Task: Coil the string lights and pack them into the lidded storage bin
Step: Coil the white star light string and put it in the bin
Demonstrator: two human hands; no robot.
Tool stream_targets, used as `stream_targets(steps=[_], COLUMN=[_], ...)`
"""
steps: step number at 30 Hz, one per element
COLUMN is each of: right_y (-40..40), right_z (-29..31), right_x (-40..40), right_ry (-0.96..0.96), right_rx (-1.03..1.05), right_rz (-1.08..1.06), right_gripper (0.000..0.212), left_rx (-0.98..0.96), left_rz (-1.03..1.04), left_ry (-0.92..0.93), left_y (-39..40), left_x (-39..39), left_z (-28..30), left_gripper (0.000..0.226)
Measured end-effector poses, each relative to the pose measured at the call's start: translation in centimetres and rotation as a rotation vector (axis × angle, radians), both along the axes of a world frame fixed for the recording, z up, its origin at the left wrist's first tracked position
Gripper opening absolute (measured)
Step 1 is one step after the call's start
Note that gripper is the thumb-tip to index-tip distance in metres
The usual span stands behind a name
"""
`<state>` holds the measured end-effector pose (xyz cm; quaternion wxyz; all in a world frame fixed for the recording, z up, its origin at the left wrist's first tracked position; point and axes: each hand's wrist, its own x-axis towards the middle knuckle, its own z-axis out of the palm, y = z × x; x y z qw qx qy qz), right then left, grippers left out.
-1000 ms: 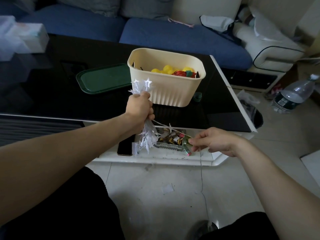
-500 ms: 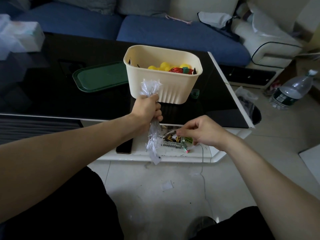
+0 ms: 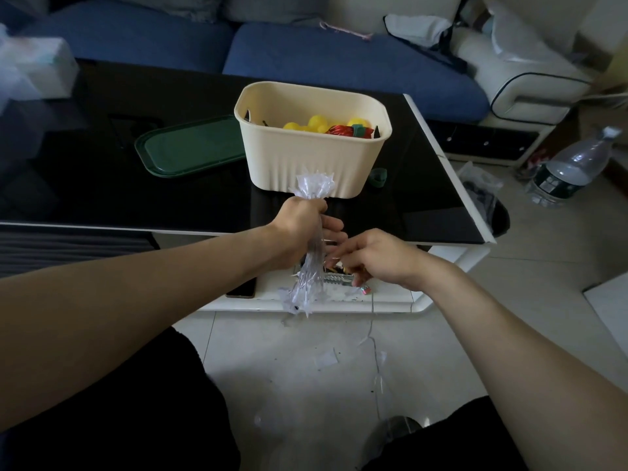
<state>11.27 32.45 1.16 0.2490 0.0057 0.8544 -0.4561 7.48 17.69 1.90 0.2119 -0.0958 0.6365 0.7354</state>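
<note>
My left hand [image 3: 300, 229] grips an upright bundle of clear star-shaped string lights [image 3: 307, 280], with star tips sticking out above and below the fist. My right hand [image 3: 372, 258] is close beside it on the right, fingers curled toward the bundle; a thin wire [image 3: 373, 338] trails from under it to the floor, but whether the fingers pinch it is hidden. The cream storage bin [image 3: 309, 161] stands open on the black table just behind my hands, with yellow and red items inside. Its dark green lid [image 3: 190, 147] lies flat to the bin's left.
The black glass table [image 3: 102, 185] has a white lower shelf [image 3: 390, 300] holding small clutter and a phone. A blue sofa [image 3: 339, 62] runs behind. A plastic water bottle [image 3: 571, 168] lies on the tiled floor at the right. Paper scraps lie on the floor between my knees.
My right hand has moved left and up from the lower shelf to the bundle. My left hand has kept its grip on the lights and barely moved.
</note>
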Motion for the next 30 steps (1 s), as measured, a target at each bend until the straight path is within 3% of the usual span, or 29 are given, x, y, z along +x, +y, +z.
stream_targets(steps=[6, 9, 15, 19, 27, 30], right_y=[-0.3, -1.2, -3.0, -3.5, -3.5, -2.9], right_z=[-0.6, -0.6, -0.6, -0.6, -1.2, -1.2], right_x=[0.2, 0.3, 0.4, 0.1, -0.4, -0.5], right_ry=[0.101, 0.12, 0.282, 0.434, 0.532, 0.474], right_rx=[0.01, 0.048, 0.309, 0.442, 0.321, 0.251], right_rz=[0.0, -0.017, 0.044, -0.01, -0.125, -0.177], right_gripper=[0.013, 0.02, 0.013, 0.033, 0.048, 0.052], left_rx=[-0.125, -0.185, -0.217, -0.257, -0.218, -0.224], left_rz=[-0.114, -0.179, -0.289, -0.325, -0.301, -0.299], left_ry=[-0.046, -0.062, -0.075, -0.096, -0.098, -0.08], left_y=[-0.3, -0.4, -0.7, -1.1, -1.9, -2.2], left_x=[0.0, 0.0, -0.1, -0.1, -0.1, -0.2], left_z=[-0.6, -1.2, -1.8, -2.0, -1.4, -1.1], left_gripper=[0.02, 0.02, 0.035, 0.035, 0.023, 0.023])
